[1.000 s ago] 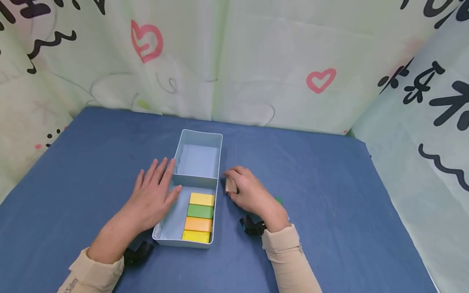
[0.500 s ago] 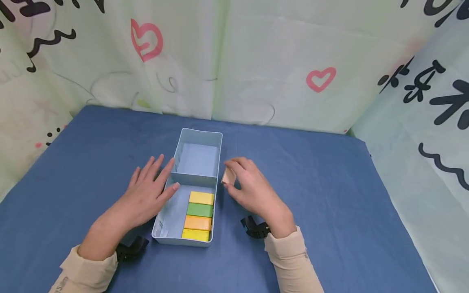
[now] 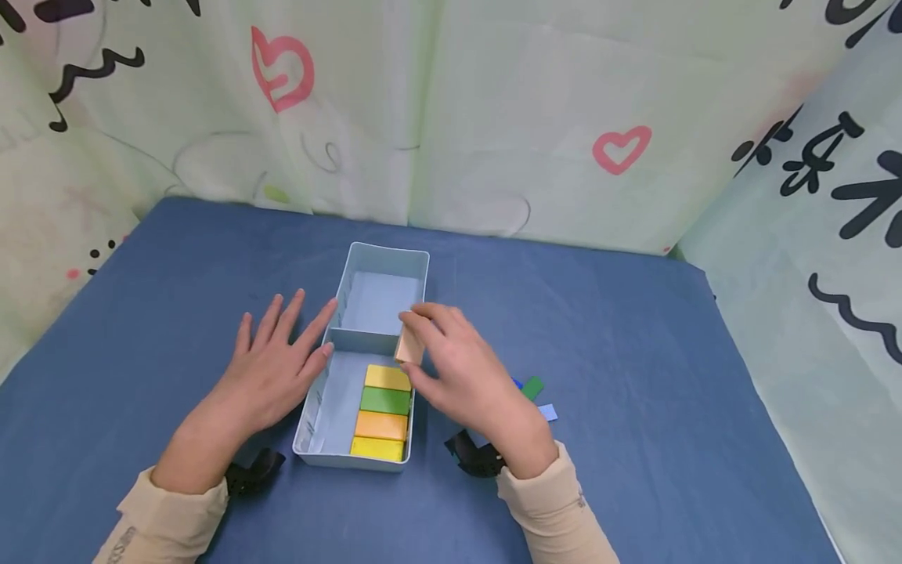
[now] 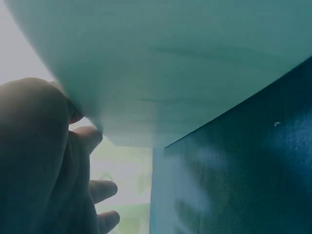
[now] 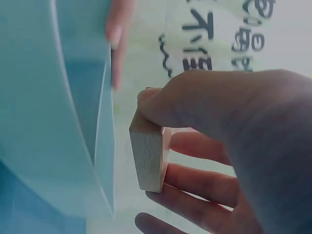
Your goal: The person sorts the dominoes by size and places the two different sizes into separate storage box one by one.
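A small wooden block (image 5: 148,153) is pinched between the thumb and fingers of my right hand (image 3: 465,376). In the head view the block overlaps the right wall of a light blue box (image 3: 352,462), near its divider. My left hand (image 3: 264,376) has its fingers spread and straight, with fingertips and thumb at the box's left rim. Inside the front compartment, along the right side, lie a pale yellow block (image 3: 387,377), a green block (image 3: 384,400), an orange block (image 3: 381,425) and a bright yellow block (image 3: 377,448). The back compartment (image 3: 384,301) shows a bare floor.
To the right of my right wrist, a green piece (image 3: 532,387), a light blue piece (image 3: 547,412) and a dark blue piece lie on the blue cloth (image 3: 634,407), partly hidden by the hand. A patterned curtain (image 3: 493,117) hangs behind the table.
My right hand has lifted the wooden block from beside the box and moved it left over the box's right wall. My left hand has shifted slightly left, still at the rim.
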A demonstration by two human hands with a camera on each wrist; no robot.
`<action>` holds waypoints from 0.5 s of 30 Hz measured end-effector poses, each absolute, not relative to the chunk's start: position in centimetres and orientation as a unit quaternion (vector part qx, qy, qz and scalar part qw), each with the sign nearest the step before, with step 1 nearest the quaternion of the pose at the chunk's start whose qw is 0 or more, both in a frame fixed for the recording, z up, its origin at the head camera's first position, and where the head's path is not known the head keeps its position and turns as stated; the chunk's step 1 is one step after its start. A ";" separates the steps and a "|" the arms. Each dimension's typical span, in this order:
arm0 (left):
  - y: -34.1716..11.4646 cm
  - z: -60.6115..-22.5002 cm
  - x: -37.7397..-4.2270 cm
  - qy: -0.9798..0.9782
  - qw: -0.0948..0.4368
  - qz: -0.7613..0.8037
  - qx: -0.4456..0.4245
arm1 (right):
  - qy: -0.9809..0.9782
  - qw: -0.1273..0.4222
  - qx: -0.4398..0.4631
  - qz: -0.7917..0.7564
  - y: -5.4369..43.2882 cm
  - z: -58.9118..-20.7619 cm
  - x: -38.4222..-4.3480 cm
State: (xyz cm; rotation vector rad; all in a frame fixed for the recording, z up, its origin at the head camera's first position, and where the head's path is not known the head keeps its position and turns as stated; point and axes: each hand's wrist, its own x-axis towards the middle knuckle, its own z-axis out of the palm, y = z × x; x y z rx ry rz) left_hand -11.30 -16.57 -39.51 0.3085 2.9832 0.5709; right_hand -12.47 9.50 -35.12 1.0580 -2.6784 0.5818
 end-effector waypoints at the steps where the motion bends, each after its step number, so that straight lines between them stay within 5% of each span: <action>1: -16.5 -39.5 -11.3 0.977 0.045 0.181 0.099 | -0.903 0.104 0.368 0.194 9.2 -35.1 -12.3; 15: -16.3 -39.2 -11.3 0.983 0.042 0.148 0.096 | -0.889 0.074 0.435 0.127 6.0 -35.2 -10.4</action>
